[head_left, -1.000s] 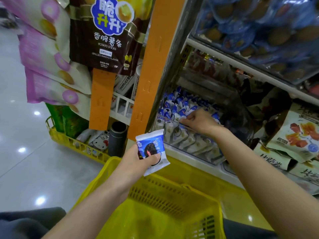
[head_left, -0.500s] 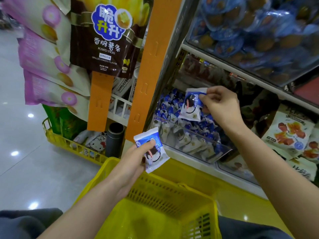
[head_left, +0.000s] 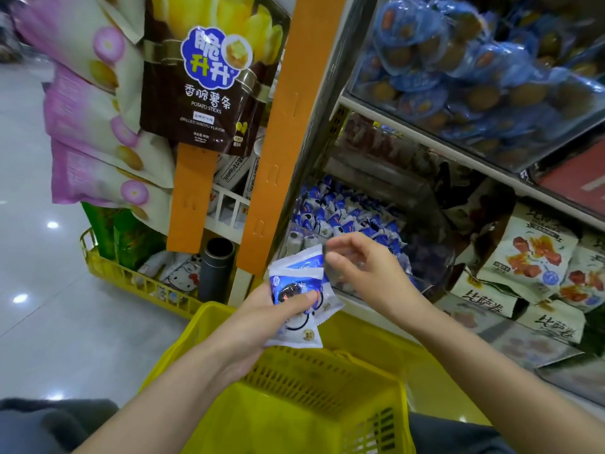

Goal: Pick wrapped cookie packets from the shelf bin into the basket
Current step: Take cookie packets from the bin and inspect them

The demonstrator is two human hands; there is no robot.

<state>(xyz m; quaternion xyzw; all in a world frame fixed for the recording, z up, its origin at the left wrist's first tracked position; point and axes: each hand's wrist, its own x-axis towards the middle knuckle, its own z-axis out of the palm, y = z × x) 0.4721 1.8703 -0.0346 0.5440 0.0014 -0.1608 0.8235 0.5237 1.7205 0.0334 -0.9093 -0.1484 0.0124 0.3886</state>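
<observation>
Cookie packets [head_left: 296,291]: two, wrapped in blue and white, stacked in left hand [head_left: 258,326] just above far rim of yellow basket [head_left: 203,319]. Front packet printed with a dark round cookie. Second packet behind and above it, tilted, top edge toward the shelf. Left fingers closed round the stack, thumb flat across the front wrapper, remaining fingers hidden behind.

Right hand [head_left: 366,276] just beside the upper packet, at its right edge. Right fingers [head_left: 343,240] loosely curled, thumb and forefinger apart with a blurred gap between. Cannot tell whether pinching the wrapper or clear of it, owing to motion blur.

Shelf bin [head_left: 301,239]: clear-fronted, on the lower shelf beyond both hands, heaped with more blue-and-white packets [head_left: 343,217] of the same kind.

Basket interior bare where visible, nothing lying in the part shown.

Surroundings: orange upright strip [head_left: 284,132] left of the bin. Brown potato-stick bag [head_left: 209,80] hanging beside it, marked "GRILLED WAGYU FLAVOR". Pink-and-cream snack bags [head_left: 95,126] hanging further left. Second yellow basket [head_left: 131,280] on the floor [head_left: 39,322], holding green bags and white packs, with a dark cylinder [head_left: 217,267] next to it. Upper bin of blue-wrapped round items [head_left: 474,70] above the cookie bin. White pouches with red-orange pictures [head_left: 530,257] on the shelf to the right.
</observation>
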